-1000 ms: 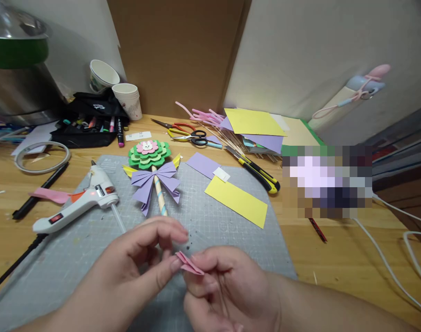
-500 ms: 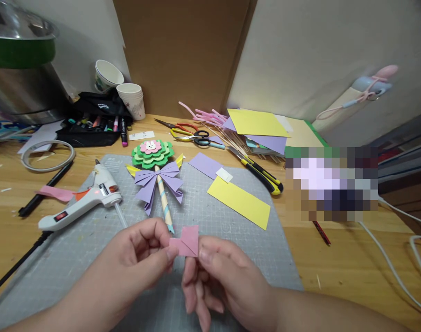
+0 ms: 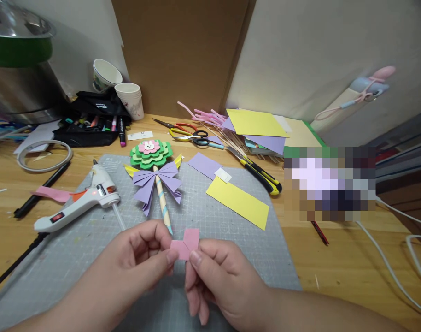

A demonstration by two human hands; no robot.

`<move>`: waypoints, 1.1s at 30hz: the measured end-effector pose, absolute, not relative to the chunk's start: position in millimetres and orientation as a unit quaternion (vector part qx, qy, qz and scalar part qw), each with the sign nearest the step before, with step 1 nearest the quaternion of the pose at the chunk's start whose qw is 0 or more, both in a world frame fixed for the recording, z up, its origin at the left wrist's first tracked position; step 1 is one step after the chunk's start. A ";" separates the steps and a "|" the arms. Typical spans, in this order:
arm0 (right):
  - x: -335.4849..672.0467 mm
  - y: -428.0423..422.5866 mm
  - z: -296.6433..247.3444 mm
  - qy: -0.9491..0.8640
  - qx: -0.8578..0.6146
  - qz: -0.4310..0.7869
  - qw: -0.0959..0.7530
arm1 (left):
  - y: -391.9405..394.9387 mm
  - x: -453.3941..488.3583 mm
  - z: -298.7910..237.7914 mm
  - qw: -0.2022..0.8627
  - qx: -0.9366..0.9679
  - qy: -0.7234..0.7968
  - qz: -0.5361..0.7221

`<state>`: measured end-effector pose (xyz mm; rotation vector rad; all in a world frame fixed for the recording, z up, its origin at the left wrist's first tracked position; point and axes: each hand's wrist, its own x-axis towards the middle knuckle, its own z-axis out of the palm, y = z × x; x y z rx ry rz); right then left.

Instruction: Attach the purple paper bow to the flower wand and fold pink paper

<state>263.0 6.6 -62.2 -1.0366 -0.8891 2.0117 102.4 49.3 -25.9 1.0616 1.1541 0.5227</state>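
Note:
A small folded pink paper piece (image 3: 185, 243) is pinched between both my hands above the grey cutting mat (image 3: 231, 235). My left hand (image 3: 141, 260) grips its left side with thumb and forefinger. My right hand (image 3: 220, 281) grips its lower right with the thumb on top. Just beyond lies a paper craft on a striped stick (image 3: 163, 205): a green layered flower with a pink bunny centre (image 3: 150, 153) and a purple bow (image 3: 157, 183).
A white glue gun (image 3: 77, 203) lies left on the mat, its cord trailing off. A yellow strip (image 3: 237, 202), purple paper (image 3: 203, 164), a utility knife (image 3: 260, 173), scissors (image 3: 186, 131), a marker case (image 3: 93, 122), cups (image 3: 130, 99) and a tape roll (image 3: 44, 156) surround it.
The pink piece was turned from edge-on to face up and raised slightly. My right thumb shifted onto its lower edge; the fingers of both hands drew closer together.

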 end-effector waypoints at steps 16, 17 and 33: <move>260.9 3.1 -67.1 -0.428 -0.382 0.753 0.323 | 41.1 102.9 -32.1 0.739 0.484 0.424 0.199; 260.8 2.8 -67.2 -0.429 -0.385 0.752 0.320 | 41.3 103.3 -31.5 0.740 0.484 0.422 0.201; 261.4 4.3 -62.7 -0.438 -0.416 0.737 0.302 | 40.2 106.4 -29.1 0.733 0.486 0.434 0.193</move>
